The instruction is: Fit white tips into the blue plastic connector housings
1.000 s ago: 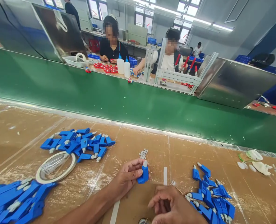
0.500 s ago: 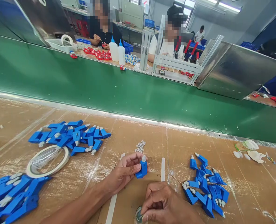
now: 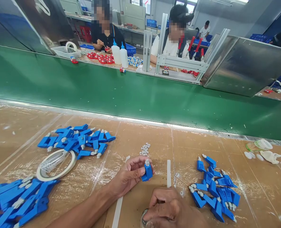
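Between the thumb and fingers of my left hand (image 3: 127, 179) is a small blue plastic part (image 3: 147, 173), held upright with its pale grey tip pointing up. My right hand (image 3: 167, 207) is closer to me, fingers bent and pressed together over a small round see-through dish (image 3: 143, 216). Its fingertips are at the dish, and whatever they pinch is hidden. Just beyond my left hand lies a little heap of pale grey pieces (image 3: 145, 148). To the right is a pile of similar blue parts (image 3: 214, 186); a thin stick (image 3: 182, 180) lies beside it.
More blue parts lie in a far-left pile (image 3: 76, 139) and a near-left pile (image 3: 19, 199), with a tape roll (image 3: 71, 166) between. A jar (image 3: 259, 145) stands at right. Beyond the green belt (image 3: 131, 95), two people sit near bottles (image 3: 116, 53) and a metal frame (image 3: 182, 65).
The view has swung slightly, so most things on the table appear farther right. My right hand has shifted and its fingers now cover more of the dish. My left hand keeps hold of the blue part.
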Tool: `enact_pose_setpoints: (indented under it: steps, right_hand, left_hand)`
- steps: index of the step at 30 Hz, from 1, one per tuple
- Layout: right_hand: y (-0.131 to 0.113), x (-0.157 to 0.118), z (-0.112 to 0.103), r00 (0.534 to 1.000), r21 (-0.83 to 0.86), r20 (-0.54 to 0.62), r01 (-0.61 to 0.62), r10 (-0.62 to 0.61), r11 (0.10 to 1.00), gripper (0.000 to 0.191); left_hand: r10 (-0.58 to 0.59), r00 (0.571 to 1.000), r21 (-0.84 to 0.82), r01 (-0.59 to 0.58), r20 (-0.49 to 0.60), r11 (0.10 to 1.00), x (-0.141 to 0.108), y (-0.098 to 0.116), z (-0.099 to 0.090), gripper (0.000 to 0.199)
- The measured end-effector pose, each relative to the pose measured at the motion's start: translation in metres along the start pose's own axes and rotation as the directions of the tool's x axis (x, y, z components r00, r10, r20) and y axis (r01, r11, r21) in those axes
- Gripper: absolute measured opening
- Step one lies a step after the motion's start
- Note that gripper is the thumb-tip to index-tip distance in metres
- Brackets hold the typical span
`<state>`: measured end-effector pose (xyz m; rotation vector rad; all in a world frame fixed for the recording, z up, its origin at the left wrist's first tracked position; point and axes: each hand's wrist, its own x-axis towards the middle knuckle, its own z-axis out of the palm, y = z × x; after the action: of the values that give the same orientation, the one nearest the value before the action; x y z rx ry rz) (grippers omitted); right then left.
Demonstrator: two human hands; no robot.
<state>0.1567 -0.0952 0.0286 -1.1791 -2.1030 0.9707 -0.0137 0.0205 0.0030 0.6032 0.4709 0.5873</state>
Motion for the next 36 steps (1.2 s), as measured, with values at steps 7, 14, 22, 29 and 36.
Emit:
enact_pose_setpoints:
  steps: [7, 14, 22, 29, 36]
  right_hand:
    - [-0.003, 0.0, 0.004, 0.997, -0.087, 0.012, 0.081, -0.08, 0.993, 0.047]
    - [-0.006, -0.001, 0.001, 0.996, -0.021, 0.076, 0.038, -0.036, 0.999, 0.028]
    - [0.007, -0.004, 0.009, 0.992, -0.017, 0.027, 0.121, -0.12, 0.993, 0.029]
    - [-0.001, -0.012, 0.012, 0.994, -0.134, -0.106, -0.029, 0.015, 0.991, 0.02]
    - [0.006, -0.006, 0.013, 1.0, 0.086, 0.008, -0.022, 0.021, 0.996, 0.03]
  left_hand:
    - [-0.026, 1.0, -0.005, 0.026, 0.015, 1.0, 0.002, -0.003, -0.002, 0.031]
    - [-0.029, 1.0, -0.02, 0.029, 0.005, 0.999, 0.001, -0.003, -0.001, 0.031]
    - [-0.037, 0.999, -0.02, 0.037, -0.023, 0.999, 0.001, -0.004, -0.003, 0.035]
    - [-0.063, 0.996, -0.024, 0.062, -0.059, 0.998, 0.0, -0.005, -0.004, 0.035]
    - [-0.052, 0.998, -0.015, 0.051, -0.044, 0.999, 0.001, -0.004, -0.004, 0.035]
